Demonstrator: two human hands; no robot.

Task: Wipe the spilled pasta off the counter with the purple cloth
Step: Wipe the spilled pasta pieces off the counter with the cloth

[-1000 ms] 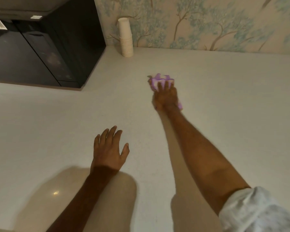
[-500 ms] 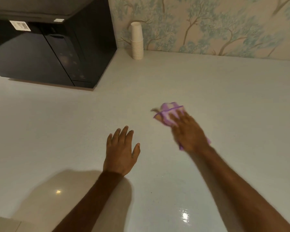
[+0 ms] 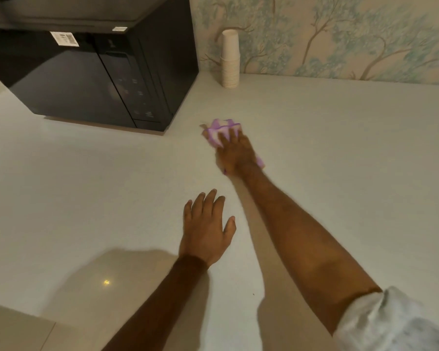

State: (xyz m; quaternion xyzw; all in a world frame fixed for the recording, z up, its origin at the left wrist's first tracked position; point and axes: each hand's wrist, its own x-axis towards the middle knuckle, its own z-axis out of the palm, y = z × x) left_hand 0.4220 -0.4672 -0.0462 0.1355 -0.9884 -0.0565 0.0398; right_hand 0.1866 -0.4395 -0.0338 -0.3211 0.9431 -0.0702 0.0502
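My right hand presses the bunched purple cloth flat onto the pale counter, arm stretched forward. Cloth folds stick out past my fingertips and a strip shows by my wrist. A small pale bit, possibly pasta, shows at the cloth's far left edge; I cannot tell for sure. My left hand rests palm down on the counter nearer to me, fingers spread, holding nothing.
A black microwave stands at the back left, its front corner a short way left of the cloth. A stack of paper cups stands against the tree-patterned wall. The counter's near edge runs along the bottom left.
My right hand pulled the cloth toward me, then pushed it forward and left again, toward the microwave's corner. My left hand stayed planted on the counter.
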